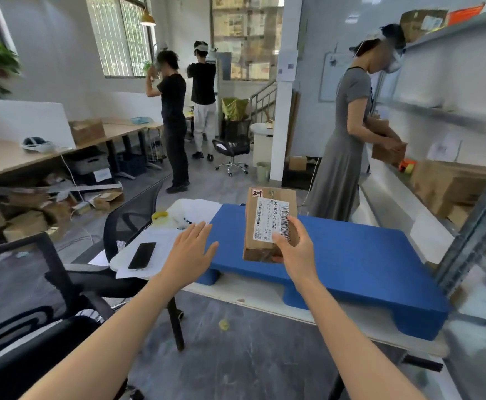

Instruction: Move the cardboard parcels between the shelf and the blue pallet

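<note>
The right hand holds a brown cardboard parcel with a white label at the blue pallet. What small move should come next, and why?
Probably set the brown cardboard parcel down on the blue pallet and let go. The right hand grips its near end just over the pallet top, and the left hand hovers open beside it.

White wall (57,53), barred windows (120,36), yellow pendant lamp (148,18) hanging beside them, grey floor (236,356), long wooden desk (5,157) along the left, black mesh office chair (231,145) near a white pillar (282,111), staircase (263,101) beyond.
</note>
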